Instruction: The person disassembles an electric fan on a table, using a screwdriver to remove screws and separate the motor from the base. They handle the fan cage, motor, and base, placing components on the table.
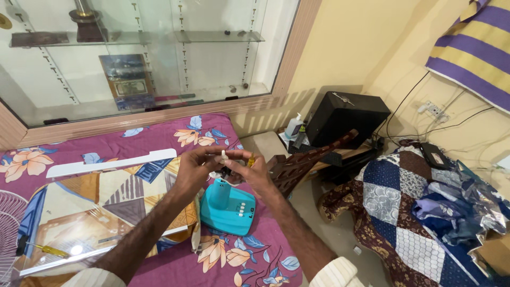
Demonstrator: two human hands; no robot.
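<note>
Small white upright part (223,156), pinched together by left hand (194,171) and right hand (257,172), stands at twelve o'clock above the turquoise plastic device (227,208) on the bed (159,139).

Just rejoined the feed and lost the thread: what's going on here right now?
A person sits at a bed with both hands raised over a turquoise device. The left hand pinches a small white part; the right hand holds a small yellow piece, with something dark between them that I can't identify. A yellow screwdriver lies on a clear-wrapped package to the left.
</note>
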